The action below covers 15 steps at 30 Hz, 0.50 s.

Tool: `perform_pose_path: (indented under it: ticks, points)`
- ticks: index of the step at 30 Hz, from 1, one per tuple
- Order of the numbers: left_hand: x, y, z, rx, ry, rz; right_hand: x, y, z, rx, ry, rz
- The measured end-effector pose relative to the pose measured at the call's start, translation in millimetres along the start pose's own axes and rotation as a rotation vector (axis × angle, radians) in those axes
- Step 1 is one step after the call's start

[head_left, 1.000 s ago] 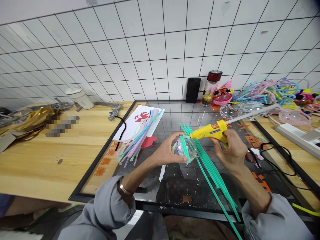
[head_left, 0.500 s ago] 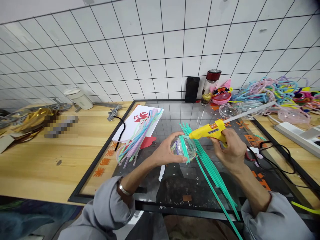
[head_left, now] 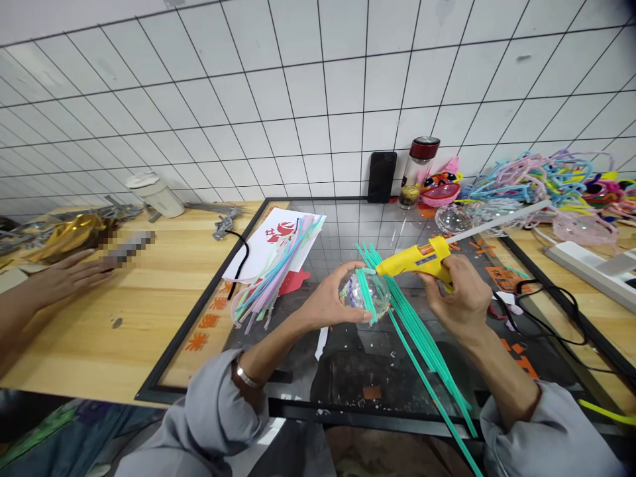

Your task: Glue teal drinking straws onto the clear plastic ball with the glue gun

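My left hand is closed around a clear plastic ball, thumb at the bottom and fingers over the top. Green strips run across the ball's face. A yellow glue gun sits in my right hand, a long pale glue stick jutting from its back. Its nozzle is at the ball's upper edge, by the end of the strips; whether it touches, I cannot tell. Under and beside the ball lies a bundle of long green pipe cleaners, slanting toward the front edge.
A black-framed glass board covers the table. Left are pastel pipe cleaners on white paper. Behind stand a phone and a glass bottle. Right lie a power strip and black cable. Another person's hand rests far left.
Another person's hand has come in from the left, reaching toward the blurred-out object on the wooden table. My hands, the ball and the glue gun have hardly moved.
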<state>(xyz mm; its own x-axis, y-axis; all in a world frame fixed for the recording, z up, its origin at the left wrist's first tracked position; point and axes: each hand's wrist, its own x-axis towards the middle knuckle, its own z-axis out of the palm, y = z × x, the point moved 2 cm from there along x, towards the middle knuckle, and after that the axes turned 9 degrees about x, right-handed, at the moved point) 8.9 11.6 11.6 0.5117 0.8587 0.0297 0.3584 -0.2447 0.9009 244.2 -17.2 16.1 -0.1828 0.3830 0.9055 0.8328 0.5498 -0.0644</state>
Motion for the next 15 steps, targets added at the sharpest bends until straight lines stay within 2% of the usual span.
perform_pose_path:
  ticks: [15]
  points:
    - [0.1, -2.1, 0.5, 0.008, 0.001, 0.002, 1.9, -0.9, -0.8, -0.031, -0.018, -0.029]
